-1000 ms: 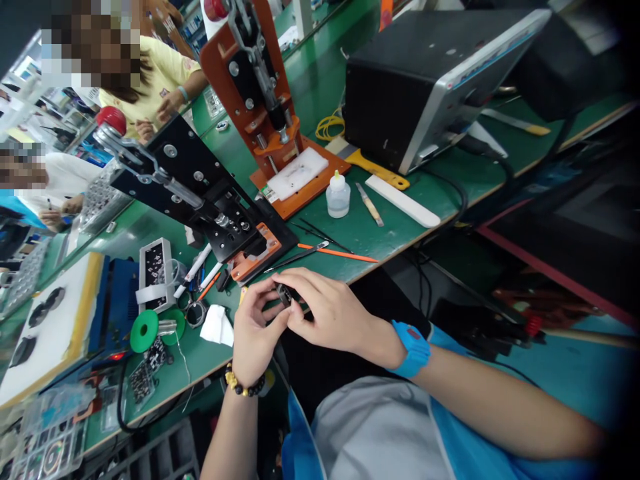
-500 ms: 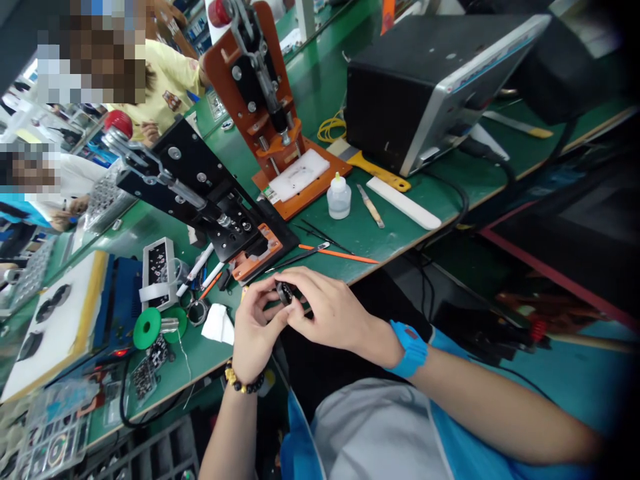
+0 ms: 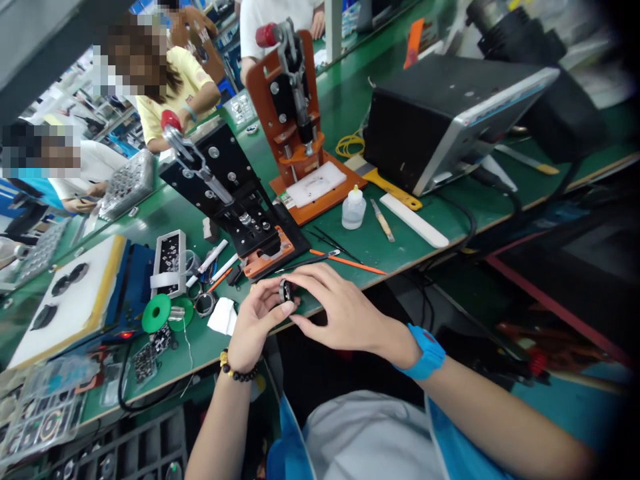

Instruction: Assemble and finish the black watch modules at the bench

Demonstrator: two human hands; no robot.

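A small round black part (image 3: 285,291), shaped like a watch case with tiny details inside, stands on edge between the thumb and fingers of my left hand (image 3: 255,330). My right hand (image 3: 345,310) curves around its right side with thumb and fingers apart. One right fingertip is at the top of the part; whether it touches is hard to tell. Both hands are just over the front edge of the green bench (image 3: 215,350). Close beyond them is the orange base (image 3: 270,253) of a black toggle press (image 3: 220,177). A crumpled white cloth (image 3: 223,316) lies left of my left hand.
An orange press (image 3: 283,100), a dropper bottle (image 3: 353,209), a yellow-handled brush (image 3: 390,189) and a black box-shaped device (image 3: 415,113) stand beyond. Tweezers (image 3: 313,261) lie near my right hand. Left are a green spool (image 3: 156,313) and a parts box (image 3: 168,263). Other people sit across.
My right thumb and fingers have spread away from the black part, which stays in my left hand and is turned more edge-on. The camera view has shifted, moving the bench rightward in the picture.
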